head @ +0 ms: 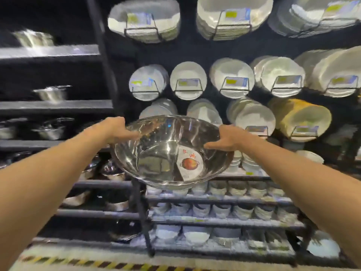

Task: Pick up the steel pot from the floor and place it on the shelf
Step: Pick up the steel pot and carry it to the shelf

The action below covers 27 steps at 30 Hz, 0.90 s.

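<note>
The steel pot (162, 153) is a wide, shiny bowl-shaped vessel with a round paper label inside its base. It is held up in the air in front of the dark shelving, tilted with its opening toward me. My left hand (119, 132) grips its left rim, thumb inside the bowl. My right hand (224, 138) grips the right rim the same way. Both arms reach forward from the lower corners of the view.
Left shelves (56, 106) carry steel pots (51, 92) on several levels. White plates (188, 81) stand in wire racks across the upper right. Lower shelves (224, 200) hold rows of white bowls. A black upright post (142, 218) stands below the pot. Striped tape (97, 264) marks the floor edge.
</note>
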Available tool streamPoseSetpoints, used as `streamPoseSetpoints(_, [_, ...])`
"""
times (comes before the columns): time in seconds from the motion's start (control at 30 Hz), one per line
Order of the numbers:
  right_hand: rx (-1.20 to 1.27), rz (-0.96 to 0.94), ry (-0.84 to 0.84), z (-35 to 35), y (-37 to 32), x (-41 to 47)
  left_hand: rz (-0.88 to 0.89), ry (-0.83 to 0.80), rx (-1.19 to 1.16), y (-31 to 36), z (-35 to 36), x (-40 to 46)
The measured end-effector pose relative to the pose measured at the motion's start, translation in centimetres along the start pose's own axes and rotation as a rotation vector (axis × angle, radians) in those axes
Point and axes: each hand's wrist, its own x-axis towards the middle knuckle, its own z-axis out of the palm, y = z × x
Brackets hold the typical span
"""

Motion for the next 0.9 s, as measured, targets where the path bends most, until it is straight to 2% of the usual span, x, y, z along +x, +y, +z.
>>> streamPoseSetpoints(0.33, [0.1, -0.54, 0.0, 2.3, -21.7, 9.6, -0.477, 0.111, 0.096, -17.2, -5.7, -13.4])
streamPoseSetpoints(0.57, [0.121, -0.883, -0.037, 4.4, -40.5, 7.8, -0.811, 0.193, 0.077, -27.8, -8.8, -27.0])
streamPoseSetpoints(0.7, [0.127, -1.016, -0.056, 4.5, -51.9, 5.3, -1.022, 0.218, 0.16, -34.1, -11.7, -33.8])
streamPoseSetpoints(0.9, [0.192, -1.115, -0.074, 4.7, -66.5, 1.4, -1.106, 0.206, 0.19, -44.1, -15.3, -41.7])
